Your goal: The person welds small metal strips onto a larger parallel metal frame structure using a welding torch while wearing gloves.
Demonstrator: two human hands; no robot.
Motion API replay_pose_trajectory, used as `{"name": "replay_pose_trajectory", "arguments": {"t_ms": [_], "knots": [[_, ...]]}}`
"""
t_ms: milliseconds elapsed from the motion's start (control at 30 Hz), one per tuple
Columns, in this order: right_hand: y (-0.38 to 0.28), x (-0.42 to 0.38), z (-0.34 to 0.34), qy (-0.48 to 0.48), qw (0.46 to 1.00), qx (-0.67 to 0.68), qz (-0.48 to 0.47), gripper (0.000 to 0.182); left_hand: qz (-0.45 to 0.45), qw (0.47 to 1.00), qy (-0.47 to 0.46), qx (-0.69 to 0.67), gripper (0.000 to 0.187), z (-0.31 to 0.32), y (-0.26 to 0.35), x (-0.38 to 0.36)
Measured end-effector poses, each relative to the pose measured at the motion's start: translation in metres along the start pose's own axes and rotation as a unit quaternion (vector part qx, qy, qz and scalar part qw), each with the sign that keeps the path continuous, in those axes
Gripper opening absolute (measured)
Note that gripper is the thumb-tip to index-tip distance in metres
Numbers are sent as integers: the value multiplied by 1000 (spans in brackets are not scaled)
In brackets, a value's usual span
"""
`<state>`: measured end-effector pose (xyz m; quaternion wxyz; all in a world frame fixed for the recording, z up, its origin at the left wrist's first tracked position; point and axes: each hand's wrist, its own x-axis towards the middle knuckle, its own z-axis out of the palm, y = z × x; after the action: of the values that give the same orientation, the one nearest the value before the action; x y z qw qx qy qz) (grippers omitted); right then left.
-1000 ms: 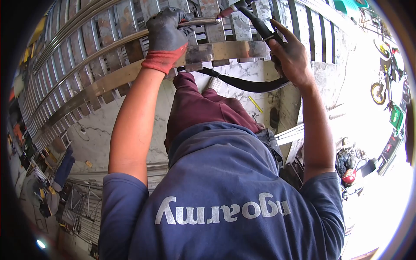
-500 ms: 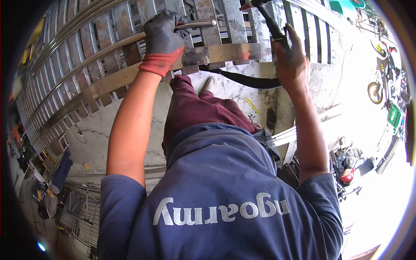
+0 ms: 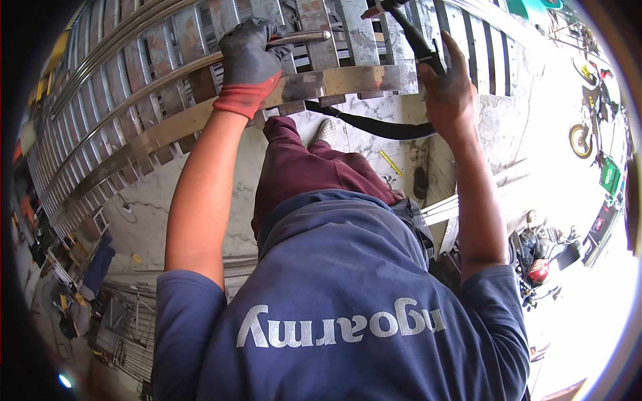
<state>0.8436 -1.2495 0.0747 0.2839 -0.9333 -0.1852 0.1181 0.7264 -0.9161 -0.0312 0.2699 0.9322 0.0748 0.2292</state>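
Note:
My left hand (image 3: 251, 57), in a dark glove with a red cuff, grips a round steel tube (image 3: 304, 37) lying across the slats of a long metal grille frame (image 3: 134, 100). My bare right hand (image 3: 447, 87) holds a black welding torch (image 3: 408, 30) whose tip points at the slats near the tube's end. The torch's black hose (image 3: 374, 127) loops down under a flat steel bar (image 3: 341, 80) of the frame.
Below the frame lie a marble-patterned floor (image 3: 361, 144), my maroon trouser leg and a shoe (image 3: 326, 130). Motorbikes (image 3: 588, 134) stand at the right. Stacked metal racks and clutter (image 3: 100, 301) fill the lower left.
My right hand with the torch has risen and closed around the handle, bringing the torch tip higher over the slats. My left hand has stayed on the tube.

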Motion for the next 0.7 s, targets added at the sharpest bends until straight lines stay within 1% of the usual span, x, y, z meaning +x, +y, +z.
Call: {"name": "replay_pose_trajectory", "arguments": {"t_ms": [100, 200, 233, 300, 400, 500, 600, 633, 700], "knots": [[5, 7, -13, -46, 992, 111, 31, 73, -5, 1000, 2, -4, 30, 2, -1, 0], [3, 4, -17, -73, 976, 179, 100, 73, -8, 1000, 0, 5, 29, 1, 0, -1], [4, 4, -17, -73, 976, 182, 92, 73, -6, 1000, -3, 12, 28, 1, 0, -1], [6, 5, -17, -72, 977, 187, 76, 73, -13, 1000, -1, -17, 29, 2, 0, -1], [-12, 9, -33, -122, 975, 170, 80, 74, -14, 1000, 3, -27, 30, 3, 0, -1], [-20, 24, -44, -171, 983, 69, 25, 73, -4, 1000, 10, -13, 30, 4, -5, -4], [-42, 33, -45, -157, 987, 6, -14, 63, -2, 999, 20, -27, 30, 7, -5, -4], [-45, 34, -42, -134, 991, -10, -29, 61, -3, 999, 24, -36, 30, 7, -5, -4], [-42, 40, -39, -148, 988, -3, -46, 60, 1, 999, 26, -26, 30, 7, -5, -5]]}}
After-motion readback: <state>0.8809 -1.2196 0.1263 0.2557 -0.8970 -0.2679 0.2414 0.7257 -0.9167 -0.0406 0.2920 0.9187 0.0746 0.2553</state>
